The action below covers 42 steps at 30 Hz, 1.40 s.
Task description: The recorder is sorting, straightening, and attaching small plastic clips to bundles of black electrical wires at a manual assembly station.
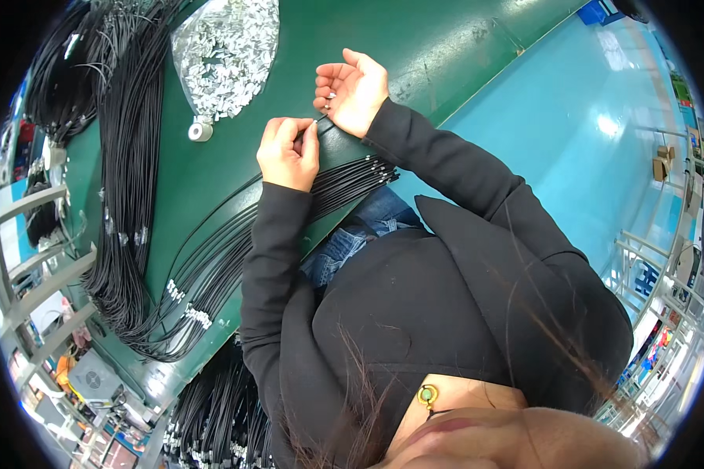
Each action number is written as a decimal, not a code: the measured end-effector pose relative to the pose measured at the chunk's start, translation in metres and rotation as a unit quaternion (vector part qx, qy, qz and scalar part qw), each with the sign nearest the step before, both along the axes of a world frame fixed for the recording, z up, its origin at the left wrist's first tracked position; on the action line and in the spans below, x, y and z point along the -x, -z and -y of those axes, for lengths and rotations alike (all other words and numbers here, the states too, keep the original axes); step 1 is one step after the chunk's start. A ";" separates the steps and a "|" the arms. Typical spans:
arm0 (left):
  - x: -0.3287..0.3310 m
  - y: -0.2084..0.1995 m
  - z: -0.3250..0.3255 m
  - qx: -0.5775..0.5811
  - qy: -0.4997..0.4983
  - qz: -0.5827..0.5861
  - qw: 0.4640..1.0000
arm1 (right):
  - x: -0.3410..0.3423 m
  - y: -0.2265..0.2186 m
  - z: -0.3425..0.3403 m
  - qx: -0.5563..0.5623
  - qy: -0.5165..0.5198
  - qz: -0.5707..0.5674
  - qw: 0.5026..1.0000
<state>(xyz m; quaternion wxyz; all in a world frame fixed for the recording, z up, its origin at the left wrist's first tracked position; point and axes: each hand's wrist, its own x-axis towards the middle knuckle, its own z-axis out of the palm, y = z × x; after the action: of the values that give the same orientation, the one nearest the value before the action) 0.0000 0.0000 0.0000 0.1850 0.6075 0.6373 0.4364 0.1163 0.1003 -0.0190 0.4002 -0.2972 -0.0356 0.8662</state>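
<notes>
Hands [289,152] over green bench [438,47]; teal floor [571,117] beyond.

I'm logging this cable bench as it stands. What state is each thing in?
left hand: fingers pinched shut on a thin black cable
right hand: palm open, small pieces in it
cable bundle: lying loose across the green table
clear bag of metal parts: lying flat, full
tape roll: lying flat
</notes>
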 end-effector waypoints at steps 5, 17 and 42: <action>-0.004 0.007 -0.002 -0.039 -0.005 -0.010 0.999 | 0.003 -0.007 0.006 -0.028 0.027 0.030 0.999; -0.007 0.016 -0.006 -0.084 -0.036 -0.061 0.994 | 0.002 -0.005 0.020 -0.199 0.068 0.115 0.971; 0.006 -0.018 0.006 -0.100 -0.071 -0.001 0.992 | 0.085 -0.064 -0.067 -0.457 -0.127 0.106 0.874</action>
<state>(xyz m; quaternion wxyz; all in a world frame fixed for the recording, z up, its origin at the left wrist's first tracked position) -0.0056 -0.0062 0.0183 0.0913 0.5768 0.6319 0.5095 0.0310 0.1673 0.0454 0.3715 -0.1639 -0.5068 0.7604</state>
